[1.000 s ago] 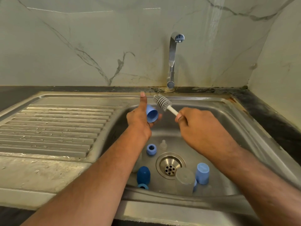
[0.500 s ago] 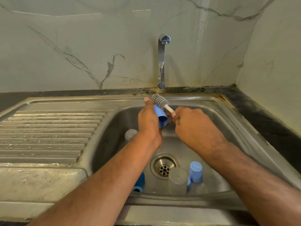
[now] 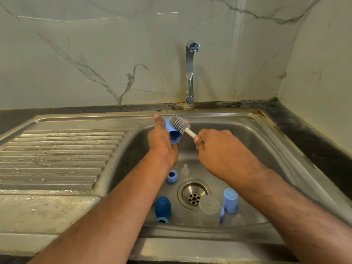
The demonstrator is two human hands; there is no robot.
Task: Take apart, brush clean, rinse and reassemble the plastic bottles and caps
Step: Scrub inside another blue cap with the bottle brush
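Over a stainless-steel sink (image 3: 247, 134), a person's left hand (image 3: 162, 141) grips a light-blue bottle cap (image 3: 172, 133), thumb raised along its far side, while the right hand (image 3: 219, 149) is curled around the white handle of a grey-bristled bottle brush (image 3: 179, 123). The brush head lies against the cap's outer wall, at its upper end, just beyond both hands.

Below the left wrist, on the basin floor, sit a small light-blue ring collar (image 3: 172, 176) and a clear nipple (image 3: 184, 169), close together. Nearer the person, under the left forearm, a dark-blue domed cap (image 3: 162, 206) stands beside another blue ring (image 3: 162, 220). Beneath the right forearm, a second light-blue cap (image 3: 230, 200) stands mouth down next to a clear plastic bottle (image 3: 209, 210), both beside the round drain (image 3: 194, 193). The chrome tap (image 3: 190, 73) rises behind the hands, and the ribbed draining board (image 3: 57, 155) stretches away from the left hand.
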